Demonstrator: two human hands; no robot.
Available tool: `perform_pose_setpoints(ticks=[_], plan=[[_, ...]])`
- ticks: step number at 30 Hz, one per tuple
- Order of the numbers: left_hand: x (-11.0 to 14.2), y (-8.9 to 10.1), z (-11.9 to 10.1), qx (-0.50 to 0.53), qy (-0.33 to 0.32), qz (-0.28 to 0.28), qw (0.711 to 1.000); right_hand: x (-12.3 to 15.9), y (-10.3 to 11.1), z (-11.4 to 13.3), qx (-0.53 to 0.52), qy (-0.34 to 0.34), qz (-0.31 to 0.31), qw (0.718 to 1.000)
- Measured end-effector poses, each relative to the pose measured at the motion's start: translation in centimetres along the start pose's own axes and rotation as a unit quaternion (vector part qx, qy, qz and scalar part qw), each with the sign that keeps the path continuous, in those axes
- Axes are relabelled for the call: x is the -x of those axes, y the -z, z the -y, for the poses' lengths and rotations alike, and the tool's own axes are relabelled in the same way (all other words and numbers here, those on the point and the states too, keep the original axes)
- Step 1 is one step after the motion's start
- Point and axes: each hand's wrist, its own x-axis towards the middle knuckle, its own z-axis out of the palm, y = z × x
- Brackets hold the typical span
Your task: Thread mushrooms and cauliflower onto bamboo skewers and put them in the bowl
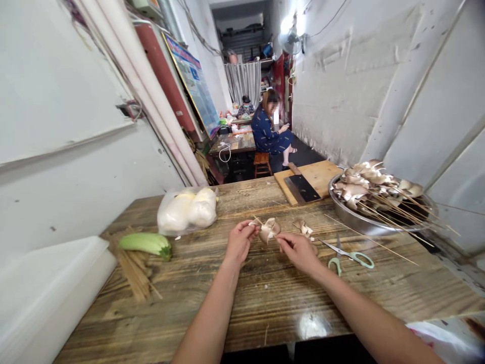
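Observation:
My left hand (240,241) is closed in a pinch on a thin bamboo skewer and the edge of a pale mushroom piece (269,230) above the wooden table (227,303). Just to the right of that mushroom, my right hand (299,250) is closed with its fingertips pinched toward it; what it grips is hidden. Another mushroom piece (304,228) lies on the table just beyond my right hand.
A metal basin (359,220) of skewered mushrooms stands at the right, with green-handled scissors (350,256) before it. A cleaver (302,186) rests on a cutting board (322,177). A bag of white mushrooms (188,210), a green gourd (146,243) and loose skewers (132,270) lie at the left. A person sits in the corridor behind.

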Motion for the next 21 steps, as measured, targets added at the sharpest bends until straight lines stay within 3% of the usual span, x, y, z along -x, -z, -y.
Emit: perform_pose_setpoints(ticks=[4, 16, 21], plan=[[-0.1, 0.4, 0.1, 0.037, 0.035, 0.022, 0.998, 0.4, -1.3, -0.7, 0.036, -0.006, 0.043, 0.998], [-0.5, 1.2, -0.6, 0.09, 0.081, 0.048, 0.992, 0.3, -1.0, -1.4, 0.028, -0.033, 0.046, 0.998], [-0.6, 1.9, -0.9, 0.078, 0.111, 0.085, 0.987, 0.3, -1.0, -1.4, 0.025, -0.031, 0.057, 0.998]])
